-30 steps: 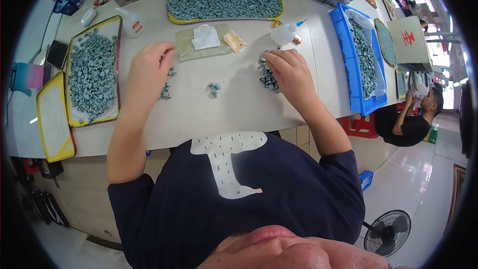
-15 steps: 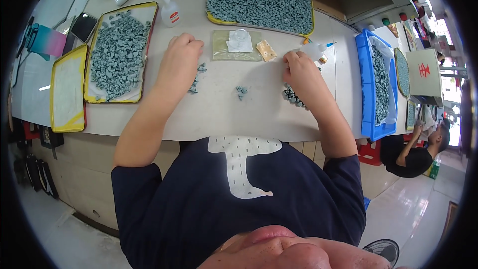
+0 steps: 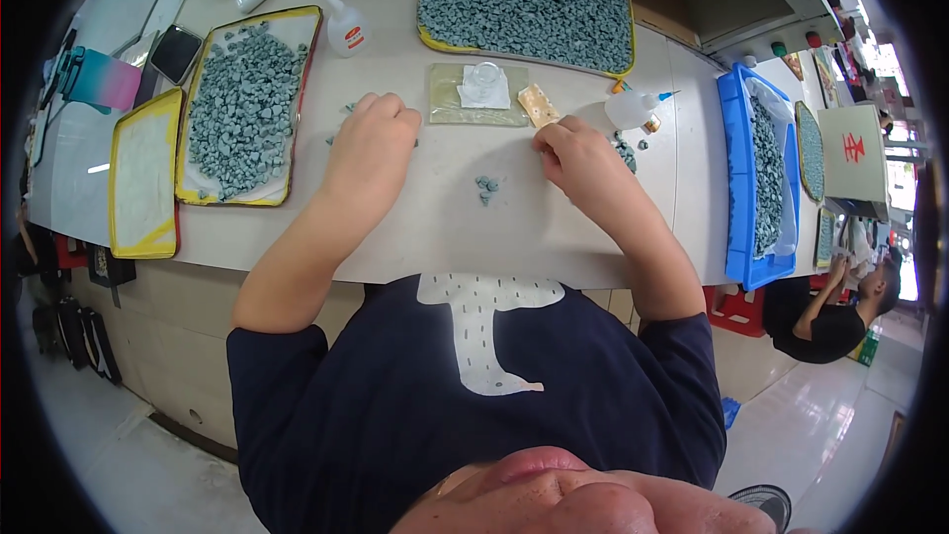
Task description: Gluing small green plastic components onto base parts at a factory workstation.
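White tabletop point(image 3: 445, 237), stone cluster point(image 3: 485, 185) tapering toward dark shirt point(image 3: 395, 386)

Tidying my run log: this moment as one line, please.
left hand: among blue-green pieces; right hand: beside other pieces; small cluster: between hands; holding: unclear

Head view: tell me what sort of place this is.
Probably a small workshop for hand work: blue-green pieces lie in bulk around a long white bench, a nozzle bottle stands on it, and another person is apparently working farther right.
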Demonstrator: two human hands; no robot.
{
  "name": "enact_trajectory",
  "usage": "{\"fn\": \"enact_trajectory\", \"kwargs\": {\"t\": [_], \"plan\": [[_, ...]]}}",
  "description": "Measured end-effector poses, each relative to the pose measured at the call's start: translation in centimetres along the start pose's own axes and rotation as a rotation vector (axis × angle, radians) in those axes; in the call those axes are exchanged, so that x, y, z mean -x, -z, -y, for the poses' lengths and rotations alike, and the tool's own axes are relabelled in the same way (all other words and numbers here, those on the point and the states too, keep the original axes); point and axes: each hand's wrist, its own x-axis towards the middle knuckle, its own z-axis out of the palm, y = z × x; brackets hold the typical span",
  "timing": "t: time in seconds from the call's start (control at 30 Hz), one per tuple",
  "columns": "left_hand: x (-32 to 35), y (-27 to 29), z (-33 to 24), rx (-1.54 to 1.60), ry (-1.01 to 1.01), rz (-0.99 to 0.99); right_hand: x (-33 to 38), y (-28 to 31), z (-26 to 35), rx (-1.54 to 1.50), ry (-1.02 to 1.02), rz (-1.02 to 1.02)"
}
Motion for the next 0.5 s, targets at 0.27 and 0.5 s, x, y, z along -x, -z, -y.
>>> {"fn": "enact_trajectory", "kwargs": {"t": [0.27, 0.5], "plan": [[-0.4, 0.9, -1.0, 0.367, 0.060, -0.073, 0.1, -0.5, 1.2, 0.031, 0.006, -0.089], [-0.5, 1.0, -3.9, 0.911, 0.277, 0.159, -0.7, -1.4, 3.5, -0.188, 0.206, -0.343]]}}
